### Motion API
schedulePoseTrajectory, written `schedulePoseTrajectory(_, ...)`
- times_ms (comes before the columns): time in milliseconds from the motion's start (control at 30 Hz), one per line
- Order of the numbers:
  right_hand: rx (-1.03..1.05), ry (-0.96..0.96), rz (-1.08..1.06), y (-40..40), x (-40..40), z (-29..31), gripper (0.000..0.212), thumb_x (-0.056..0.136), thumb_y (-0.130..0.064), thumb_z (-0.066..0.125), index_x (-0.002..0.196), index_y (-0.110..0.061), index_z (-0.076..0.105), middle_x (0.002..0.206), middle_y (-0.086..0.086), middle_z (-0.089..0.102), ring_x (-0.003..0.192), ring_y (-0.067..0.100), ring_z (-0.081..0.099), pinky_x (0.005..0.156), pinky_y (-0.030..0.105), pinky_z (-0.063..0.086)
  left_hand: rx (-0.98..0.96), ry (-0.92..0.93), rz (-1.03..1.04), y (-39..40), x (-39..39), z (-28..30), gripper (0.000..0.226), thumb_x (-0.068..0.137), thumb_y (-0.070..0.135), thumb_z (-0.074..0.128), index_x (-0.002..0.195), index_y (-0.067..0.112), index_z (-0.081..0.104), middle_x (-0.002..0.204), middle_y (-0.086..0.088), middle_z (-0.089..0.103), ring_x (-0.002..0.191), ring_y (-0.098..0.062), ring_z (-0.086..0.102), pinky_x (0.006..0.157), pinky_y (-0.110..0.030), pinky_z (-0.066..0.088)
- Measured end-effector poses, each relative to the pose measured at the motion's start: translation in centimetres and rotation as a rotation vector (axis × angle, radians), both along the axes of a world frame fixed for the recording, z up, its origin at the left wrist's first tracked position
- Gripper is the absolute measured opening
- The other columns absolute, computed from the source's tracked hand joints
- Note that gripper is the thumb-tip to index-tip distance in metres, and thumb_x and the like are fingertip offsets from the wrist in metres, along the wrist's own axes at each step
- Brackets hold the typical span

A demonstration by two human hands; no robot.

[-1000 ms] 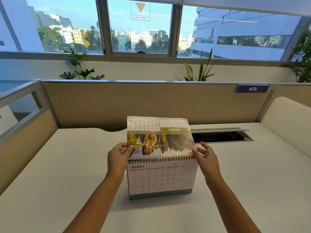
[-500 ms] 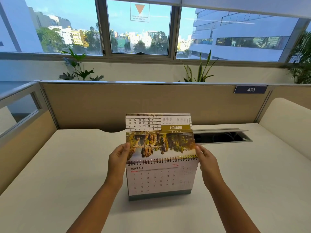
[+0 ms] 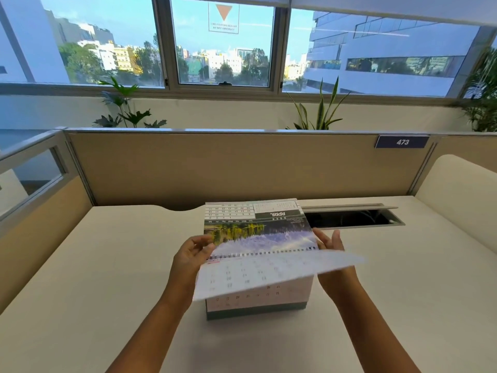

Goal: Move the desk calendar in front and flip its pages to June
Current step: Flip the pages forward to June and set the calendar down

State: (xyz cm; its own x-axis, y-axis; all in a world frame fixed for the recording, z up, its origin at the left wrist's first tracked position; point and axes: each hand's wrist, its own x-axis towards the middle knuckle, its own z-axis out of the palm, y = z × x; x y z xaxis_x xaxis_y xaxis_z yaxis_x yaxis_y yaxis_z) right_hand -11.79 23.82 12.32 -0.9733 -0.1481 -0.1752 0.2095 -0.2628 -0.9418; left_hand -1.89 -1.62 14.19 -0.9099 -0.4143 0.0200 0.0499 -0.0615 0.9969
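Observation:
The desk calendar (image 3: 255,311) stands upright on the cream desk (image 3: 107,278), right in front of me. Behind its spiral binding, the turned-over pages (image 3: 258,232) lie tilted back and show a landscape photo and an upside-down "APRIL". A white page of dates (image 3: 269,273) is lifted off the front face and blurred by motion. My left hand (image 3: 188,257) pinches the left edge of the pages by the spiral. My right hand (image 3: 332,242) is at the raised page's right edge, partly hidden under it.
An open cable slot (image 3: 349,218) with a raised lid lies in the desk behind the calendar to the right. A tan partition (image 3: 215,168) with a "473" plate (image 3: 402,142) closes the back. A glass-topped side panel (image 3: 32,179) stands at the left and a cream curved panel (image 3: 457,189) at the right.
The March picture page has gone over the spiral, so the back now shows April. Another front page is swinging up in my right hand. My left hand stays at the left edge.

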Motion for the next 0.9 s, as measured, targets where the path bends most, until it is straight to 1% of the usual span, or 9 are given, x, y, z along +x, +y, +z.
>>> schedulePoseTrajectory(133, 0.153, 0.053, 0.074, 0.4, 0.0, 0.5, 0.034, 0.093, -0.04, 0.038, 0.112, -0.019, 0.058, 0.096, 0.002, 0.069, 0.072, 0.009, 0.068, 0.06, 0.023, 0.053, 0.031, -0.01, 0.017, -0.5, 0.4, -0.4, 0.028, 0.084, 0.011, 0.056, 0.11, 0.018, 0.046, 0.104, -0.013, 0.063, 0.083, -0.023, 0.067, 0.063, -0.035, 0.056)
schedulePoseTrajectory(200, 0.194, 0.107, 0.07, 0.2, 0.5, 0.5, 0.03, 0.091, -0.027, 0.049, 0.118, -0.017, 0.056, 0.101, 0.008, 0.068, 0.08, 0.017, 0.069, 0.064, 0.028, 0.056, 0.002, -0.046, 0.054, -0.5, 0.3, -0.4, 0.037, 0.085, 0.017, 0.055, 0.119, 0.021, 0.043, 0.105, -0.012, 0.061, 0.087, -0.022, 0.064, 0.066, -0.037, 0.054)
schedulePoseTrajectory(267, 0.126, 0.102, 0.099, 0.0, 0.7, 0.3, 0.043, 0.087, -0.026, 0.056, 0.129, -0.022, 0.048, 0.115, 0.015, 0.065, 0.095, 0.036, 0.066, 0.073, 0.043, 0.057, -0.045, -0.085, 0.107, -0.4, -0.1, 0.0, 0.039, 0.086, 0.02, 0.054, 0.123, 0.019, 0.043, 0.104, -0.011, 0.06, 0.085, -0.02, 0.061, 0.064, -0.033, 0.052)
schedulePoseTrajectory(333, 0.076, 0.103, 0.111, 0.0, 0.7, 0.1, 0.052, 0.081, -0.029, 0.06, 0.131, -0.024, 0.046, 0.12, 0.016, 0.063, 0.1, 0.04, 0.063, 0.075, 0.048, 0.056, -0.081, -0.104, 0.131, -0.3, -0.7, 0.4, 0.034, 0.086, 0.021, 0.054, 0.119, 0.013, 0.051, 0.102, -0.011, 0.062, 0.082, -0.02, 0.061, 0.06, -0.028, 0.05)
schedulePoseTrajectory(433, 0.074, 0.103, 0.1, 0.0, 0.6, 0.4, 0.058, 0.076, -0.03, 0.063, 0.131, -0.023, 0.046, 0.119, 0.014, 0.064, 0.098, 0.038, 0.064, 0.073, 0.045, 0.057, -0.108, -0.1, 0.181, -0.2, -1.5, 0.7, 0.022, 0.084, 0.015, 0.058, 0.103, 0.004, 0.06, 0.091, -0.014, 0.068, 0.071, -0.016, 0.062, 0.054, -0.021, 0.049)
schedulePoseTrajectory(533, 0.09, 0.118, 0.104, 0.0, 0.6, 0.1, 0.048, 0.085, -0.028, 0.057, 0.131, -0.024, 0.047, 0.116, 0.012, 0.066, 0.096, 0.035, 0.066, 0.072, 0.043, 0.058, -0.116, -0.09, 0.225, -0.1, -1.8, 0.7, 0.016, 0.082, 0.013, 0.06, 0.095, 0.003, 0.06, 0.084, -0.013, 0.067, 0.066, -0.013, 0.061, 0.045, -0.013, 0.048)
schedulePoseTrajectory(600, 0.123, 0.139, 0.099, 0.1, 0.7, 0.0, 0.045, 0.087, -0.028, 0.054, 0.131, -0.023, 0.047, 0.112, 0.011, 0.068, 0.094, 0.032, 0.067, 0.07, 0.04, 0.058, -0.129, -0.086, 0.238, 0.0, -1.9, 0.7, 0.015, 0.083, 0.014, 0.059, 0.093, 0.004, 0.059, 0.084, -0.013, 0.067, 0.066, -0.015, 0.062, 0.049, -0.019, 0.049)
schedulePoseTrajectory(767, 0.196, 0.201, 0.102, 0.2, 0.7, 0.0, 0.044, 0.088, -0.024, 0.054, 0.131, -0.019, 0.046, 0.107, 0.001, 0.069, 0.09, 0.013, 0.067, 0.07, 0.029, 0.053, -0.235, -0.097, 0.295, 0.1, -2.1, 0.3, 0.024, 0.082, 0.015, 0.06, 0.106, 0.01, 0.059, 0.096, -0.018, 0.069, 0.072, -0.026, 0.065, 0.061, -0.033, 0.054)
schedulePoseTrajectory(900, 0.213, 0.227, 0.1, 0.1, 0.8, 0.5, 0.041, 0.088, -0.02, 0.054, 0.128, -0.024, 0.046, 0.104, -0.004, 0.069, 0.081, 0.007, 0.069, 0.057, 0.019, 0.055, -0.322, -0.072, 0.314, 0.5, -2.1, 0.3, 0.035, 0.084, 0.012, 0.058, 0.118, 0.017, 0.054, 0.101, -0.019, 0.069, 0.075, -0.028, 0.065, 0.057, -0.029, 0.053)
